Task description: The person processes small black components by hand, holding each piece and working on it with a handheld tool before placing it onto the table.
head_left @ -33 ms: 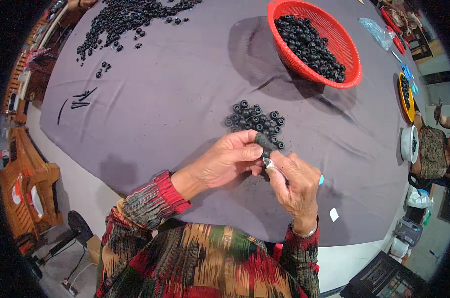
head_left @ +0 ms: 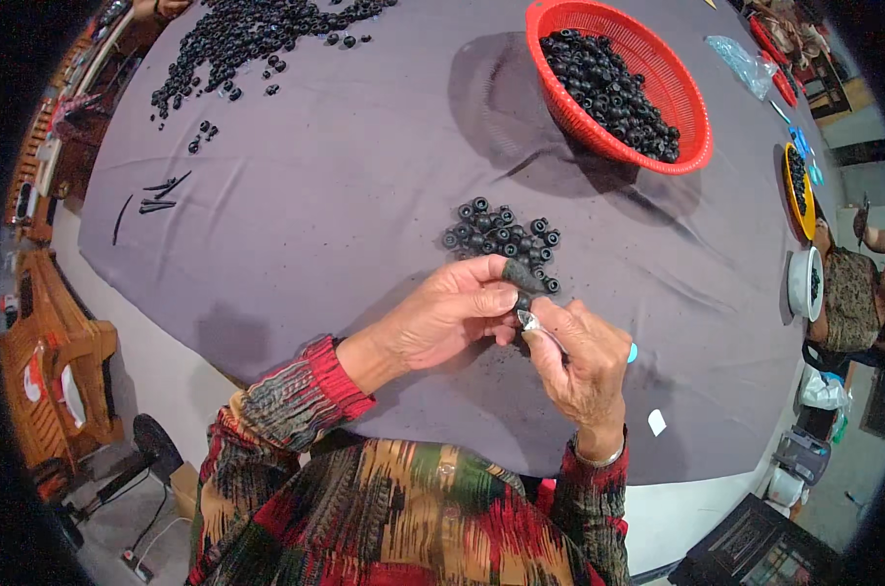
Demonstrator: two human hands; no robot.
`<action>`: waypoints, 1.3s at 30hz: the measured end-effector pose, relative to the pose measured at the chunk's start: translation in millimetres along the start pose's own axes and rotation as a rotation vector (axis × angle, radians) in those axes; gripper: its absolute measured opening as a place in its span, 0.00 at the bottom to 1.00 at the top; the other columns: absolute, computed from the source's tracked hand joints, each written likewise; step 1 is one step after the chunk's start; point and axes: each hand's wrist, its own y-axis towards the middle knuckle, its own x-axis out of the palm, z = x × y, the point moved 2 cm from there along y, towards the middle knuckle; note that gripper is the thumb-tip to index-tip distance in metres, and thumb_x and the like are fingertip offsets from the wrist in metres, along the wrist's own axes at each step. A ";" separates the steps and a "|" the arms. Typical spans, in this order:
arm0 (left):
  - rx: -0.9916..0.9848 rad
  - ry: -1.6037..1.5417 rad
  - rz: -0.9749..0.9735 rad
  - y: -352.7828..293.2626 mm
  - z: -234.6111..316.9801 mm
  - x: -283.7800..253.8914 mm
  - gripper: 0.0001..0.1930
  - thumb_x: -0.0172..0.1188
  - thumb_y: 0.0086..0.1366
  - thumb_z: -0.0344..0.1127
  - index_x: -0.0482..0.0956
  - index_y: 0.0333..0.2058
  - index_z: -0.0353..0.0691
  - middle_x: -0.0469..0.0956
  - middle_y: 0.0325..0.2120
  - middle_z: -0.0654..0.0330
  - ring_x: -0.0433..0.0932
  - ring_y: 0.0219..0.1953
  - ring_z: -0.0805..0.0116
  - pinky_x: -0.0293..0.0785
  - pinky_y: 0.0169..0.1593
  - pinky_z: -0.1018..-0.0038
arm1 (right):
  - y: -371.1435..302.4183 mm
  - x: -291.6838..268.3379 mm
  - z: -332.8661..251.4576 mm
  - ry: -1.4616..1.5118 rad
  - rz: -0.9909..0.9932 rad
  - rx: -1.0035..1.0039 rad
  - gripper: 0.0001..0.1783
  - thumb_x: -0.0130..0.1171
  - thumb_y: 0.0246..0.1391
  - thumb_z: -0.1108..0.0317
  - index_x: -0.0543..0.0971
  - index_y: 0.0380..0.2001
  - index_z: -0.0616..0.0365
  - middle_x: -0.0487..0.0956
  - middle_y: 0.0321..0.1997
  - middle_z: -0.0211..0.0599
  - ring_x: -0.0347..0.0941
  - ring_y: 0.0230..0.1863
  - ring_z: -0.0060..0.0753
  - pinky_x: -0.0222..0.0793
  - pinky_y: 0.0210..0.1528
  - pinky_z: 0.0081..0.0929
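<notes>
Left hand (head_left: 452,313) pinches small black rubber-like ring part (head_left: 520,275) between thumb and fingertips, just above table edge of small pile of black rings (head_left: 501,236). Right hand (head_left: 584,356) closes around slim tool with metallic tip (head_left: 532,320) and turquoise end, tip touching held part. Part looks light, small, somewhat pliable, likely easy to drop; best pinched at outer rim. Red basket (head_left: 691,146) of same pieces sits well apart on grey tablecloth (head_left: 345,215).
</notes>
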 end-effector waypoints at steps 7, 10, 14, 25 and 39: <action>-0.018 -0.010 -0.012 -1.0 -0.6 -4.8 0.07 0.58 0.64 0.32 0.75 0.39 0.39 0.77 0.33 0.62 0.75 0.32 0.73 0.74 0.37 0.76 | -2.5 2.7 4.6 0.055 -0.009 0.031 0.10 0.60 0.44 0.78 0.79 0.33 0.62 0.71 0.18 0.37 0.66 0.17 0.33 0.61 0.21 0.27; -0.024 -0.009 0.000 -1.7 0.0 -3.9 0.07 0.58 0.64 0.32 0.75 0.40 0.38 0.77 0.33 0.61 0.75 0.32 0.73 0.75 0.37 0.75 | -1.9 1.7 3.5 0.079 -0.025 0.049 0.09 0.60 0.46 0.77 0.79 0.34 0.63 0.71 0.18 0.38 0.67 0.18 0.33 0.61 0.21 0.27; -0.023 -0.014 0.000 -1.6 0.3 -3.9 0.07 0.57 0.64 0.32 0.75 0.40 0.38 0.78 0.34 0.61 0.76 0.33 0.73 0.75 0.38 0.75 | -2.1 2.3 3.7 0.082 -0.037 0.049 0.07 0.59 0.48 0.77 0.79 0.34 0.63 0.71 0.19 0.37 0.67 0.18 0.32 0.62 0.22 0.26; -0.033 -0.028 -0.055 -0.6 0.4 -6.0 0.07 0.57 0.64 0.32 0.75 0.40 0.37 0.78 0.34 0.60 0.77 0.34 0.72 0.77 0.38 0.75 | -0.3 1.7 2.6 0.161 -0.044 0.098 0.05 0.57 0.51 0.76 0.78 0.33 0.65 0.73 0.21 0.38 0.69 0.20 0.30 0.63 0.23 0.24; -0.019 -0.031 -0.033 -0.2 -2.0 -6.7 0.09 0.58 0.64 0.32 0.73 0.41 0.38 0.78 0.33 0.60 0.78 0.32 0.71 0.77 0.37 0.75 | -1.7 -0.9 4.3 0.112 -0.053 0.071 0.07 0.58 0.49 0.76 0.79 0.34 0.64 0.73 0.20 0.37 0.69 0.20 0.31 0.63 0.23 0.25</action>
